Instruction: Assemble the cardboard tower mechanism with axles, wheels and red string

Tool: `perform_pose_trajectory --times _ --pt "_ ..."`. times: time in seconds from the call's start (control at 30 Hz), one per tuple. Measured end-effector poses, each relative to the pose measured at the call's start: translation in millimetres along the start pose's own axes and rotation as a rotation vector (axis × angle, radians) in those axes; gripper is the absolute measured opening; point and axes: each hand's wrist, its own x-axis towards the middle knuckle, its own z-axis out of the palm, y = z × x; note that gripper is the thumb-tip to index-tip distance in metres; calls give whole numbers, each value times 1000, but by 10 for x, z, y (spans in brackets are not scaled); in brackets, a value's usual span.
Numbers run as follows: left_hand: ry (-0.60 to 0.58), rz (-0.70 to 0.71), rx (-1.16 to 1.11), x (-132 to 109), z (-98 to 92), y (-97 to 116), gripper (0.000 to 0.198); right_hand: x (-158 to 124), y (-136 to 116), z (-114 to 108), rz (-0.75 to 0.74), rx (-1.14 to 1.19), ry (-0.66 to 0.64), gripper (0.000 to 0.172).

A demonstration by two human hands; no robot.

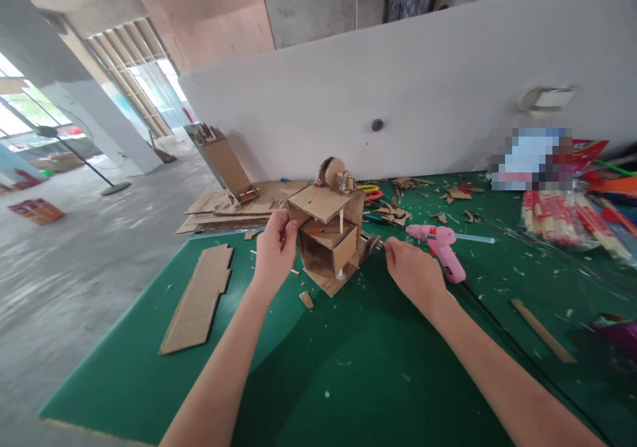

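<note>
A box-like cardboard model (345, 256) stands tilted on the green table, with an open compartment in front and a flat panel above it. A round cardboard wheel (334, 172) sits on its top, and white upright sticks show at its front corner. My left hand (275, 255) is closed on the left edge of the model, fingers partly hidden. At the model's right side, my right hand (415, 271) pinches the end of a thin rod (381, 244) beside a small cardboard disc (369, 249). A small cardboard scrap (306, 300) lies in front of the model.
A pink glue gun (440, 245) with a black cord lies right of my right hand. A notched cardboard piece (199, 301) lies left. Behind are stacked cardboard sheets (213, 216), scissors (371, 191) and scraps. Packaged sticks (557, 218) lie far right, a cardboard strip (542, 331) nearer.
</note>
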Motion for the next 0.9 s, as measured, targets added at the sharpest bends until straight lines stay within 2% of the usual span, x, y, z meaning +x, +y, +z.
perform_pose_trajectory --times 0.17,0.43,0.77,0.9 --pt "9 7 -9 -12 2 12 10 -14 -27 8 -69 -101 8 24" --pt "38 26 72 -14 -12 52 10 -88 -37 31 -204 -102 -13 28" --pt "47 32 147 1 -11 42 11 -139 -11 -33 -179 -46 -99 29" --pt "38 22 204 -1 -12 78 11 -176 -36 -54 -211 -32 -65 32"
